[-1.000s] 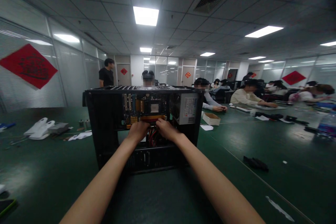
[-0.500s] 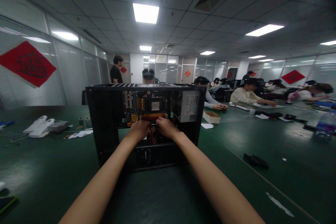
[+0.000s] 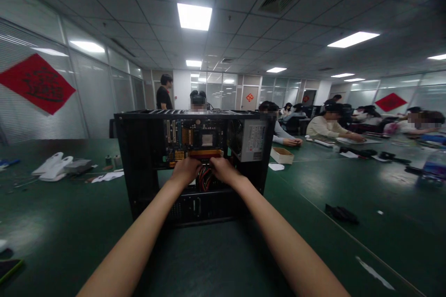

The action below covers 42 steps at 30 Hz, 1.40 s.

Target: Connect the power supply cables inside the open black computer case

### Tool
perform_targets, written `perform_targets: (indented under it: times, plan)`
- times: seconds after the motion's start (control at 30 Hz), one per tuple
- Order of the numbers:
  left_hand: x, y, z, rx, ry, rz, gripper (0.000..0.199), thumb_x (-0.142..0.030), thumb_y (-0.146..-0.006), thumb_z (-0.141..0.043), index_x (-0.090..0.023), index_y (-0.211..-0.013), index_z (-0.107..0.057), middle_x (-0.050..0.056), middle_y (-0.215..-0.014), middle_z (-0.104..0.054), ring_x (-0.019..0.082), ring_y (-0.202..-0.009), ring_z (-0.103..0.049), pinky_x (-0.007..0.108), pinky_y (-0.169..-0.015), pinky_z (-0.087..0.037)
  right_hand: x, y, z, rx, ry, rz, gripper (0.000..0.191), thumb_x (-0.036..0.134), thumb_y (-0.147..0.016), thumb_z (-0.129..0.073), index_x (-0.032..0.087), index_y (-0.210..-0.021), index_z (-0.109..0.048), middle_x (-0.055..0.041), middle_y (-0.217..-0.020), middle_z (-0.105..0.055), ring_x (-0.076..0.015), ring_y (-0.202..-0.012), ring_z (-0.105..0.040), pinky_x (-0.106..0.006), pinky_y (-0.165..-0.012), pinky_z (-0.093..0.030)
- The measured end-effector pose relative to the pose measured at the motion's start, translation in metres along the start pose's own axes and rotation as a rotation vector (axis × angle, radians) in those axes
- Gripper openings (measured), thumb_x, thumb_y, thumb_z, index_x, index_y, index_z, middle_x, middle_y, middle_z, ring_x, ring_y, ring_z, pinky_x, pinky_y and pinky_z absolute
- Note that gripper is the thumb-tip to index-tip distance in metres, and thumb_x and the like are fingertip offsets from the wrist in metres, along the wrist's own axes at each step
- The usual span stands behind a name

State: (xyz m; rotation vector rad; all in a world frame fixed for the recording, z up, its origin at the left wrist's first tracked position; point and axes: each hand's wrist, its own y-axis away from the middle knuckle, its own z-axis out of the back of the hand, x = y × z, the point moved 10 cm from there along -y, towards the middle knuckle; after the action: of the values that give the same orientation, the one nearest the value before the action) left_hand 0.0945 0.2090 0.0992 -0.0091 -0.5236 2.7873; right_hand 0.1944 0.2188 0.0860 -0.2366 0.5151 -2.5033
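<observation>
An open black computer case (image 3: 137,167) stands on its side edge before me, its inside facing me. On its motherboard (image 3: 218,139), a bare square processor (image 3: 207,139) sits in the middle. Below it runs a gold-coloured memory module (image 3: 205,153), long side level. My left hand (image 3: 187,169) is closed at the module's left part, and my right hand (image 3: 223,169) at its right part; the fingertips are partly hidden behind the knuckles. Red and black cables (image 3: 205,179) hang between my wrists. The power supply (image 3: 252,140) is fixed at the upper right of the case.
The green table (image 3: 306,241) carries white plastic bags (image 3: 54,167), a grey box (image 3: 78,166), a small open carton (image 3: 281,155), a black cloth-like item (image 3: 341,214) and a water bottle (image 3: 435,164). Several people sit along the tables; a person in black (image 3: 163,96) stands behind.
Both hands stay at the memory module with hardly any movement. The standing person behind has moved slightly right, and my view has shifted a little.
</observation>
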Motion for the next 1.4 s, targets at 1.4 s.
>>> perform_targets:
  times: [1.4]
  plan:
    - [-0.021,0.121,0.026,-0.181,-0.053,0.065,0.050,-0.059,-0.092,-0.042,-0.018,-0.087,-0.070,0.012,-0.087,-0.074,0.028,-0.081,-0.068,0.035,-0.074,-0.045,0.002,0.125,0.030,-0.215,0.202,-0.242,0.044,0.059,-0.089,-0.056,0.016,-0.083,-0.065,-0.0096,-0.083,-0.069,-0.0230,-0.085,-0.064,-0.031,-0.075,-0.035]
